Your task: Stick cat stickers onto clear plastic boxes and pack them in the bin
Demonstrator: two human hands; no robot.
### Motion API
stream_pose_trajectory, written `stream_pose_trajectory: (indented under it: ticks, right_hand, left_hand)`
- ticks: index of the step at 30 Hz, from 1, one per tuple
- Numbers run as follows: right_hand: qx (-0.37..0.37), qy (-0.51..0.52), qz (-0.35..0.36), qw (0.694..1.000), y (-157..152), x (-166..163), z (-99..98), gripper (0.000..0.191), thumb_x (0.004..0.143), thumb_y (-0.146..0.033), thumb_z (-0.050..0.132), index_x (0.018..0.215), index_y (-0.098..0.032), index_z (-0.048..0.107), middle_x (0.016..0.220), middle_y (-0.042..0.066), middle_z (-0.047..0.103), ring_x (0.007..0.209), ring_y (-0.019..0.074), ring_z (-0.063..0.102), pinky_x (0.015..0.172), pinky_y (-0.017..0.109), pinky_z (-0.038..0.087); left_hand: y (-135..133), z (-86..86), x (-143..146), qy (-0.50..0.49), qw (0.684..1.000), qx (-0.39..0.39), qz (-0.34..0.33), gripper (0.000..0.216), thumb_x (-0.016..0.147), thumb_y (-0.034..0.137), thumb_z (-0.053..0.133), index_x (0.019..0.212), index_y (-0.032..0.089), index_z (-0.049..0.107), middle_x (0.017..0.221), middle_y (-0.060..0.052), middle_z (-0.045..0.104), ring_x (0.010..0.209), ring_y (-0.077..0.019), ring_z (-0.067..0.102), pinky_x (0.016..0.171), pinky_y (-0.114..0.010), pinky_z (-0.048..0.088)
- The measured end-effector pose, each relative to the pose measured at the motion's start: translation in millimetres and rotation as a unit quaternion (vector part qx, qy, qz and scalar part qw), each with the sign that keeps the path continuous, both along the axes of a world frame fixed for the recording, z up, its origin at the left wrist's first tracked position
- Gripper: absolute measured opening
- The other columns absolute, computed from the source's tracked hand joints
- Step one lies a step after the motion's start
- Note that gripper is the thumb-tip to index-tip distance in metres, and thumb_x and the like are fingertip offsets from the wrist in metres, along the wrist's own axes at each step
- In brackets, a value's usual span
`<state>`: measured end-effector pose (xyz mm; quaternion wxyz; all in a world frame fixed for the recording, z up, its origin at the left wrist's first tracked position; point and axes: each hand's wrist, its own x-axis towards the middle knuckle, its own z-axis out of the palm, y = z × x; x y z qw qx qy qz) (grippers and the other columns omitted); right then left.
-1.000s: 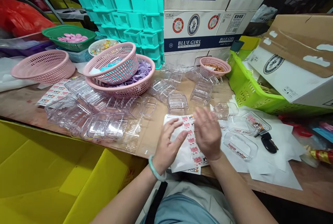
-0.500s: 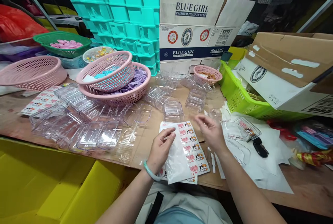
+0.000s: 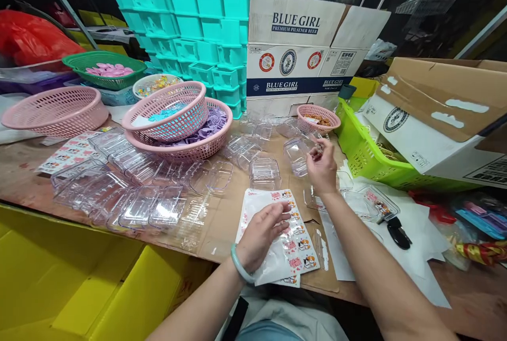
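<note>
As basket [image 3: 198,150] holds pieces [image 3: 216,121], case [image 3: 296,155] perhaps touched

There are two hands [image 3: 260,236] and four pink baskets [image 3: 79,118].

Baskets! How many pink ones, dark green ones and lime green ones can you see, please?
Pink: 4 (far-left basket, upper stacked basket, lower stacked basket, small basket at the back)
Dark green basket: 1
Lime green basket: 1
Total: 6
</note>
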<state>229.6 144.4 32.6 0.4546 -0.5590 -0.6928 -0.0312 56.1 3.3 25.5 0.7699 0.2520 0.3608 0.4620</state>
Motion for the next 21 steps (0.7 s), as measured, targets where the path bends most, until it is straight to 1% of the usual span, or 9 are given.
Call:
stream_pose_trajectory:
  ticks: [2, 3, 6, 10, 12, 14, 16, 19, 21]
  right_hand:
    - [0.014, 0.195, 0.009, 0.981, -27.0, -16.8, -2.8, 0.043, 0.086, -0.019, 0.052, 0.124, -0.023, 0.033, 0.085, 0.0, 0.052, 0.074, 0.0139, 0.054, 0.072, 0.027, 0.048]
    - [0.015, 0.26, 0.013, 0.965, -40.1, -26.0, -5.6, 0.044, 0.085, -0.021, 0.055, 0.122, -0.024, 0.032, 0.085, -0.001, 0.051, 0.074, 0.013, 0.054, 0.074, 0.027, 0.048]
    - [-0.002, 0.366, 0.009, 0.931, -70.7, -47.9, -17.9, 0.044, 0.081, -0.025, 0.061, 0.116, -0.025, 0.034, 0.087, -0.001, 0.048, 0.079, 0.0117, 0.055, 0.08, 0.028, 0.049]
    - [-0.023, 0.396, 0.01, 0.918, -90.5, -52.5, -30.9, 0.047, 0.077, -0.027, 0.066, 0.114, -0.026, 0.037, 0.094, 0.001, 0.048, 0.083, 0.0115, 0.055, 0.083, 0.029, 0.05]
    - [-0.026, 0.393, 0.03, 0.919, -96.5, -48.3, -32.1, 0.049, 0.076, -0.027, 0.068, 0.114, -0.026, 0.039, 0.096, 0.001, 0.049, 0.085, 0.012, 0.055, 0.084, 0.03, 0.05]
    - [-0.036, 0.411, 0.061, 0.909, -101.4, -43.1, -29.8, 0.054, 0.075, -0.027, 0.07, 0.118, -0.027, 0.036, 0.097, 0.001, 0.051, 0.087, 0.013, 0.057, 0.086, 0.032, 0.05]
    - [-0.033, 0.443, 0.083, 0.892, -103.9, -37.2, -25.1, 0.06, 0.077, -0.029, 0.07, 0.123, -0.028, 0.032, 0.103, 0.003, 0.053, 0.094, 0.0147, 0.059, 0.092, 0.036, 0.049]
    - [-0.02, 0.468, 0.075, 0.88, -98.9, -27.0, -16.4, 0.06, 0.082, -0.035, 0.065, 0.129, -0.028, 0.029, 0.116, 0.007, 0.053, 0.107, 0.017, 0.058, 0.101, 0.04, 0.043]
    - [-0.062, 0.47, 0.066, 0.878, -89.8, -19.9, -10.5, 0.066, 0.079, -0.041, 0.068, 0.131, -0.028, 0.029, 0.121, 0.008, 0.051, 0.112, 0.0186, 0.056, 0.103, 0.041, 0.041]
  left_hand:
    - [7.9, 5.1, 7.3, -0.076, 0.996, -0.05, 0.014, 0.049, 0.083, 0.053, 0.061, 0.123, 0.024, 0.057, 0.126, -0.011, 0.056, 0.109, -0.0196, 0.057, 0.09, -0.03, 0.047]
    - [12.1, 7.1, 10.5, -0.111, 0.991, -0.071, 0.021, 0.053, 0.083, 0.056, 0.058, 0.128, 0.028, 0.052, 0.126, -0.011, 0.056, 0.107, -0.019, 0.059, 0.089, -0.031, 0.048]
    - [25.7, 9.2, 15.4, -0.178, 0.978, -0.098, 0.044, 0.058, 0.082, 0.063, 0.054, 0.13, 0.032, 0.043, 0.115, -0.009, 0.057, 0.097, -0.0186, 0.063, 0.084, -0.032, 0.052]
    - [45.8, 7.0, 10.9, -0.165, 0.977, -0.128, 0.042, 0.045, 0.082, 0.05, 0.063, 0.114, 0.024, 0.047, 0.098, -0.008, 0.059, 0.085, -0.0192, 0.067, 0.08, -0.034, 0.055]
    - [54.8, 6.9, 8.1, -0.154, 0.977, -0.149, 0.02, 0.036, 0.081, 0.04, 0.067, 0.105, 0.021, 0.049, 0.094, -0.008, 0.059, 0.081, -0.0189, 0.067, 0.078, -0.034, 0.056]
    - [60.6, 7.4, 6.9, -0.145, 0.978, -0.146, 0.022, 0.032, 0.079, 0.033, 0.07, 0.099, 0.019, 0.05, 0.09, -0.006, 0.059, 0.077, -0.0174, 0.067, 0.078, -0.035, 0.056]
    - [62.0, 7.3, 7.3, -0.125, 0.983, -0.122, 0.058, 0.033, 0.074, 0.028, 0.074, 0.096, 0.02, 0.05, 0.086, -0.003, 0.058, 0.072, -0.0148, 0.065, 0.079, -0.035, 0.055]
    - [55.5, 4.1, 9.0, -0.074, 0.989, -0.067, 0.107, 0.042, 0.067, 0.023, 0.079, 0.096, 0.022, 0.049, 0.082, 0.002, 0.057, 0.069, -0.0116, 0.061, 0.081, -0.034, 0.052]
    - [47.9, 1.4, 9.4, -0.034, 0.994, -0.026, 0.105, 0.048, 0.064, 0.022, 0.081, 0.101, 0.023, 0.051, 0.087, 0.001, 0.06, 0.074, -0.0112, 0.061, 0.083, -0.032, 0.05]
